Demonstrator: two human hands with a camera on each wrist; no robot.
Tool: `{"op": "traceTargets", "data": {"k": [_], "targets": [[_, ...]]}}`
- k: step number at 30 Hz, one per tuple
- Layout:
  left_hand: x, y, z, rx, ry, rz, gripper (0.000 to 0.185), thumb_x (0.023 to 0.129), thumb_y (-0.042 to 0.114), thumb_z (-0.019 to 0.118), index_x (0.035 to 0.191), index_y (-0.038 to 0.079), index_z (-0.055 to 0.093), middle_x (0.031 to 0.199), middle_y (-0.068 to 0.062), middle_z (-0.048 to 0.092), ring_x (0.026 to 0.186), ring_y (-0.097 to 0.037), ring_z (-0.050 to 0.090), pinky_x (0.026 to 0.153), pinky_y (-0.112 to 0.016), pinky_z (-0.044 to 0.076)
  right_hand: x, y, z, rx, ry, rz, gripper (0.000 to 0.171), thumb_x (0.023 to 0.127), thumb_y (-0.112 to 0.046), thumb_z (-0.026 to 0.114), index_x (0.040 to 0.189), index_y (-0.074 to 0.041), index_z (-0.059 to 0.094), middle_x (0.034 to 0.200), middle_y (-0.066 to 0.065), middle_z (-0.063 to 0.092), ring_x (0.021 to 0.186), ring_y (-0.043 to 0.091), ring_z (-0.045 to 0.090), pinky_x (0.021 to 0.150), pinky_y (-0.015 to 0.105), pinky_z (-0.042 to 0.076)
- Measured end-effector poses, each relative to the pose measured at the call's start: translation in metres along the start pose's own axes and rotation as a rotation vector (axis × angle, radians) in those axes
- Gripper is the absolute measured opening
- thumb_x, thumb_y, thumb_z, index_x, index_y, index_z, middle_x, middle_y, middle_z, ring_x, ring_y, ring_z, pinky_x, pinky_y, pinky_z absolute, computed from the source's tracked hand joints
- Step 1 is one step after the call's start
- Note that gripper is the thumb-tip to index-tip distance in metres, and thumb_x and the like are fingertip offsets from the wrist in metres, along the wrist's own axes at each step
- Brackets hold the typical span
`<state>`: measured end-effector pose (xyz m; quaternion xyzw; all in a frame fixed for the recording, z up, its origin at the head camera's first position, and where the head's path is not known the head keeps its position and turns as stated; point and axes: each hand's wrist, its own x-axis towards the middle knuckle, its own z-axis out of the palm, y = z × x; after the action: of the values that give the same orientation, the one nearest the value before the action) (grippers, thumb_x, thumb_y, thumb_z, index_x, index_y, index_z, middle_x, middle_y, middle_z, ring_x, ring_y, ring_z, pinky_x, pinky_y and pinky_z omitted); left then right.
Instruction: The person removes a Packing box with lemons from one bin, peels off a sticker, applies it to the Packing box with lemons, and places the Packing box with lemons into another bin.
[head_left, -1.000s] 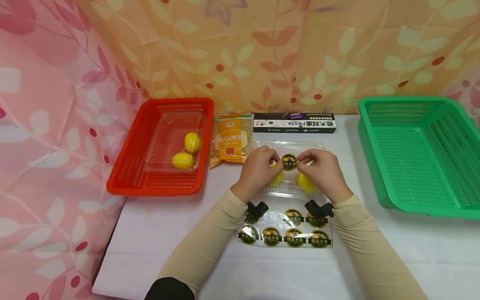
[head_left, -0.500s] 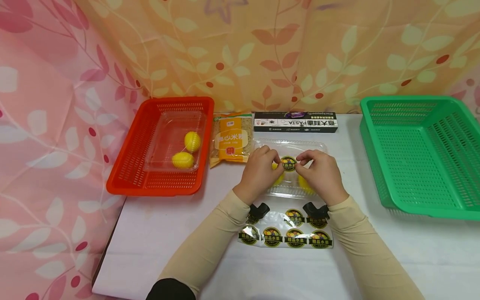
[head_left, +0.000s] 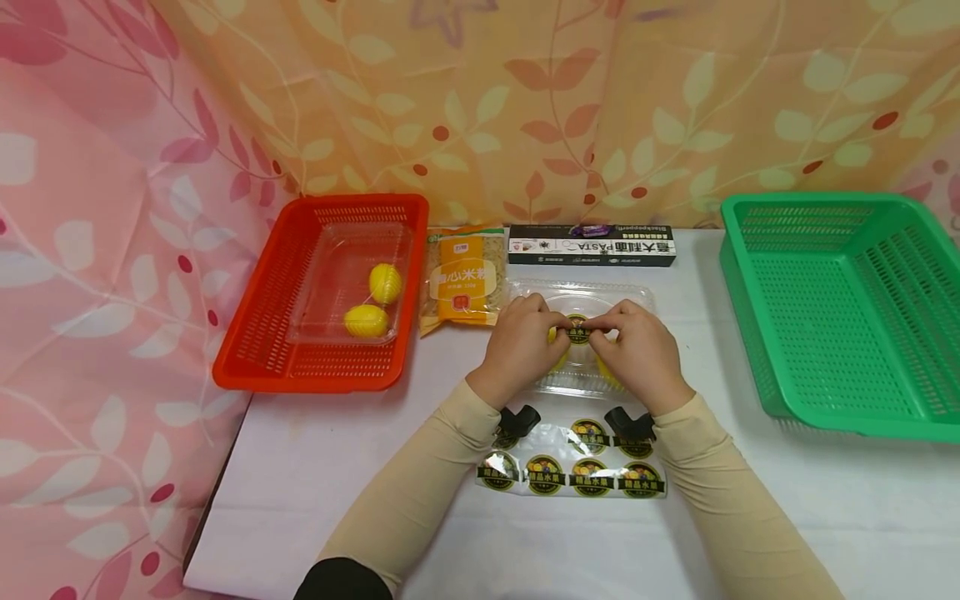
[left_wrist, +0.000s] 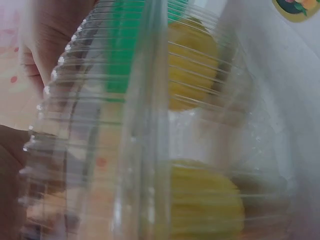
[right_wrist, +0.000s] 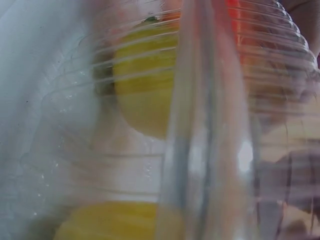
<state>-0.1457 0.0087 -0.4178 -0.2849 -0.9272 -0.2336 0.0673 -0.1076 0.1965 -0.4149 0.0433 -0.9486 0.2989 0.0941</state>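
My left hand [head_left: 522,343] and right hand [head_left: 639,350] meet over a clear plastic clamshell box [head_left: 573,385]. Between their fingertips lies a round black-and-gold sticker [head_left: 577,331], over the lid. Thumb and index finger of each hand pinch at its opposite side edges and cover part of it; whether it touches the lid I cannot tell. Inside the box are two yellow, lemon-like fruits, seen through the plastic in the left wrist view as one fruit [left_wrist: 192,65] and another fruit [left_wrist: 205,205]. Near my wrists lies a sheet of matching stickers [head_left: 570,492].
A red basket [head_left: 300,379] on the left holds another clear box [head_left: 330,275] with two yellow fruits. Behind my hands lie a noodle bag [head_left: 462,279] and a pasta box [head_left: 592,247] with a small purple packet [head_left: 591,231] on it. A green basket [head_left: 832,417] stands on the right.
My fingertips have come closer together over the sticker and now cover more of its sides. The sticker has shifted very slightly toward me. Box, sheet and baskets stay where they were.
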Motion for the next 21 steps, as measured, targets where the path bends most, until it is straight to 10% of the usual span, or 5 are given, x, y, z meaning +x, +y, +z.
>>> {"op": "traceTargets", "data": {"k": [7,14,21], "targets": [[-0.002,-0.003,-0.002,-0.047,-0.011,-0.01,0.019,0.097,0.02,0.07,0.109,0.02,0.085,0.085,0.004,0.057,0.079,-0.016,0.05,0.076,-0.031,0.041,-0.002,0.0,0.0,0.077,0.054,-0.004,0.023,0.09,-0.005,0.064,0.102,-0.008,0.083,0.091,0.005,0.069,0.063,0.018,0.053,0.057,0.034,0.042],[-0.01,-0.016,-0.007,-0.354,0.129,-0.053,0.021,0.1,0.011,0.065,0.113,0.009,0.081,0.093,-0.002,0.061,0.088,-0.018,0.056,0.076,-0.028,0.047,-0.006,0.003,-0.007,0.28,0.202,-0.008,0.016,0.093,0.001,0.066,0.102,-0.001,0.079,0.088,0.01,0.067,0.07,0.014,0.056,0.062,0.016,0.043],[-0.026,-0.032,-0.016,-0.414,0.225,-0.239,0.032,0.098,0.014,0.066,0.128,0.004,0.072,0.107,-0.012,0.062,0.098,-0.026,0.059,0.079,-0.037,0.051,-0.015,0.011,-0.021,0.255,0.329,0.186,0.029,0.095,-0.008,0.065,0.119,0.005,0.075,0.108,0.021,0.069,0.101,0.031,0.063,0.08,0.025,0.044]]}}
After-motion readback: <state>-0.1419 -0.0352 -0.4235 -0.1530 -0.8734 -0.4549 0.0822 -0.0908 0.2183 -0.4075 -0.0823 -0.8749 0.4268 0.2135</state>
